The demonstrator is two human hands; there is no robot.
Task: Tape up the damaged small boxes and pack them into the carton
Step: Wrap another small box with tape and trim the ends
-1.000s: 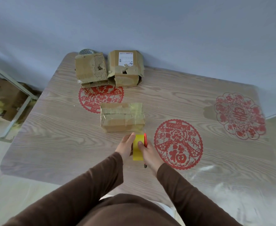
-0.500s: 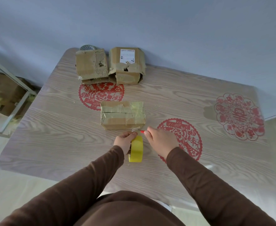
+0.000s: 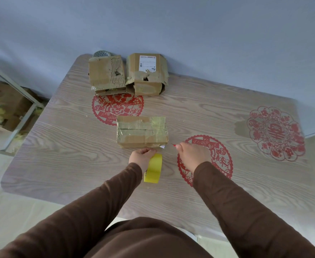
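Note:
A small brown box (image 3: 142, 131), heavily wrapped in shiny tape, lies in the middle of the wooden table (image 3: 59, 146). Just in front of it my left hand (image 3: 141, 156) grips a yellow tape roll (image 3: 153, 168) standing on edge; a short strip of tape runs from the roll toward the box's near right corner. My right hand (image 3: 193, 155) is curled around a thin red-tipped tool whose tip (image 3: 173, 145) points at that corner. Two torn boxes stand at the far edge: the left torn box (image 3: 106, 74) and the right torn box (image 3: 145, 73) with a white label.
A round grey object (image 3: 101, 53) peeks out behind the left torn box. Red paper-cut decals mark the tabletop. Left of the table stands a metal-framed shelf (image 3: 20, 101) with cardboard cartons (image 3: 5, 101) behind it. A wall runs behind the table.
My right hand let go of the roll and moved right and forward with the red tool. My left hand kept the roll and shifted toward the box's near corner.

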